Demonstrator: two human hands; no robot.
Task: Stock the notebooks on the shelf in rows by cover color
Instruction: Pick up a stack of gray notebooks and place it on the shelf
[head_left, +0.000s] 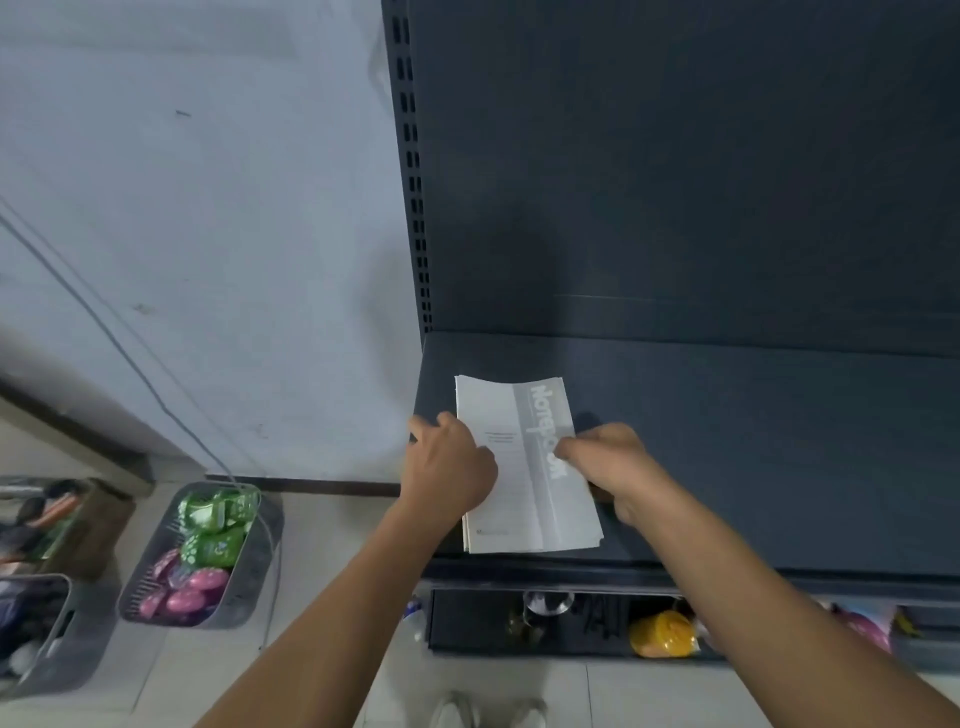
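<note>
The fingers (567, 447) of the right hand (613, 462) are curled and pressed together, the foremost tips lying on the grey band of the top cover while the rest wrap the right edge, so that hand grips the stack of thin white and pale grey paper notebooks (524, 499) from its right side. The left hand (452, 462) lies knuckles up on the opposite edge, its fingers bent down along the stack's left side and its thumb side resting over the cover; whether the fingertips tuck beneath cannot be told. Both bare forearms reach in from the bottom of the view.

The stack lies flat near the left front corner of the dark grey metal shelf (753, 441), long side running front to back, with pale lettering along the band.

Below, a lower shelf level holds a yellow rounded pack (662, 631) and a clear glass (548, 603). On the tiled floor to the left stands a grey slatted plastic basket (260, 561) holding green and pink packets, well apart from the shelf, with a second grey plastic bin (67, 639) and a brown box (111, 519) further left. Two white shoes (488, 714) show at the bottom edge
</note>
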